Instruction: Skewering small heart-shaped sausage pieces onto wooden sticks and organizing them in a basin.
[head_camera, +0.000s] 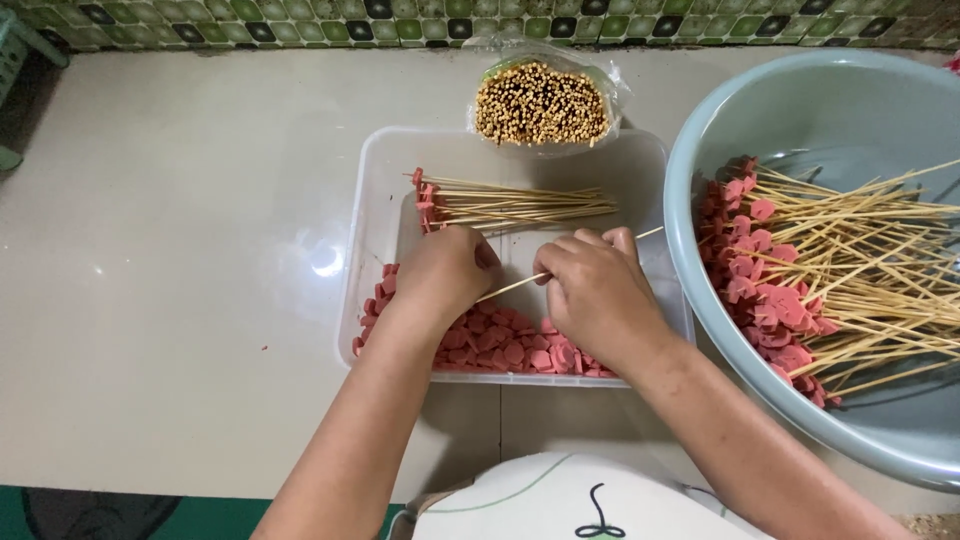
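- Two bare hands meet over a clear plastic tray (380, 190) that sits on a pale countertop (180, 250).
- Left hand (442, 272) is curled into a loose fist above the near left part of the tray; its fingertips close at one end of a bamboo skewer (510, 287), but what they pinch there is hidden.
- Right hand (595, 290) is clenched on the same skewer, fingers folded over its middle; the far end of the stick pokes out past the knuckles toward the basin.
- Skewer runs at a shallow slant between both hands, just above the tray's contents.
- Pink sausage slices (500, 345) lie heaped along the tray's near edge, under and between the hands.
- Loaded skewers (510, 203) lie in a tidy bundle at the far side of the tray, pink pieces at their left ends, well apart from the loose slices.
- Bare skewers stand on end in a clear plastic bag (541, 103), touching the tray's far rim.
- Grey-blue round basin (700, 130) stands just right of the tray; a large pile of finished skewers (830, 270) fans across it, pink ends to the left.
- Green and dark mosaic tiles (300, 25) line the wall behind the counter.
- White cloth with a dark looped line (560, 500) shows at the bottom edge, between the forearms.
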